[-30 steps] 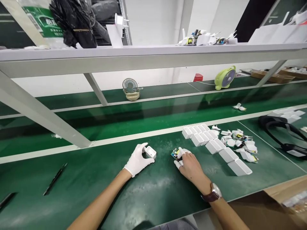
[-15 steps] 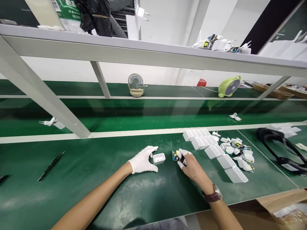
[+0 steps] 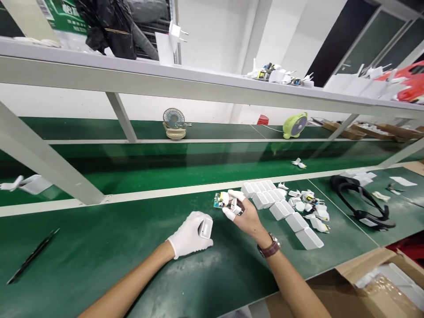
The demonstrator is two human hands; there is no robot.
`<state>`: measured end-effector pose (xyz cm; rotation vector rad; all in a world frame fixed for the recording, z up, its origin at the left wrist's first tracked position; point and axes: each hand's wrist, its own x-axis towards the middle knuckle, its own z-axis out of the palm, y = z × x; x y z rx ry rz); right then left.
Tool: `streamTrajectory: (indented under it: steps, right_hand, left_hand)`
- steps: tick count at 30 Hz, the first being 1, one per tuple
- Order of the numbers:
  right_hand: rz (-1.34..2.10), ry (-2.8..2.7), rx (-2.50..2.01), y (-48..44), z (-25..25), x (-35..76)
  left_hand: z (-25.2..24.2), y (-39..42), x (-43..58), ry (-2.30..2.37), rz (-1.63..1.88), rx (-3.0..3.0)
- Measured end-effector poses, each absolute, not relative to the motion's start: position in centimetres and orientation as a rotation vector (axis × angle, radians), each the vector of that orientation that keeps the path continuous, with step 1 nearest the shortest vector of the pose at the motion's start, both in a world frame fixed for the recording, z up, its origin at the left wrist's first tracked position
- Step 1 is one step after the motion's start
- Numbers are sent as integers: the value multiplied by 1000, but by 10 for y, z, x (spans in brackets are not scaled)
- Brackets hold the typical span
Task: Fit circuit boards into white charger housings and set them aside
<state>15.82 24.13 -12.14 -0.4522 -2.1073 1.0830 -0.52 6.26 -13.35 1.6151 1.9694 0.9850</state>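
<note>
Fingers (image 3: 199,215) of the gloved left hand (image 3: 188,236) were curved around a small white casing (image 3: 206,228), thumb on the near side and the others on the far side, its hollow showing between them; whether it touched the surface (image 3: 115,247) could not be told; to the right of those fingers, and slightly farther away, the right hand (image 3: 250,221) held a small circuit board (image 3: 217,201) with a white plug piece (image 3: 236,206), its fingers closed narrowly about the piece, white covers (image 3: 228,213) over the tips of thumb and forefinger; the board's bare end pointed left, out past these fingertips, near the casing yet apart from it; just beside the right fingers, on their right, rows of white casings (image 3: 281,209) ran diagonally toward the near edge; farther right of the fingers lay a loose pile of plug parts (image 3: 308,206), and past that a black headband (image 3: 344,182); a dark-strapped watch (image 3: 270,248) sat on the right wrist, behind the fingers; well to the left of the left fingers lay a thin black tool (image 3: 33,255); well beyond the fingers of both hands, a small round fan (image 3: 174,119) and a green fan (image 3: 290,126) showed below a raised shelf (image 3: 198,84); nearer than the right fingers, and off to their right, a cardboard box (image 3: 331,287) stood below the edge of the surface.
</note>
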Motion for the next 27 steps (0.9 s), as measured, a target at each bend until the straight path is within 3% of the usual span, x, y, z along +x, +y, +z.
streamTrajectory:
  steps: [11, 27]
  right_hand:
    - [948, -2280, -59, 195, -142, 154]
    - [770, -2457, 41, 190, -147, 159]
  left_hand:
    - [-178, 38, -15, 2246, 1323, 1532]
    - [-165, 37, -7, 2218, 1231, 1765]
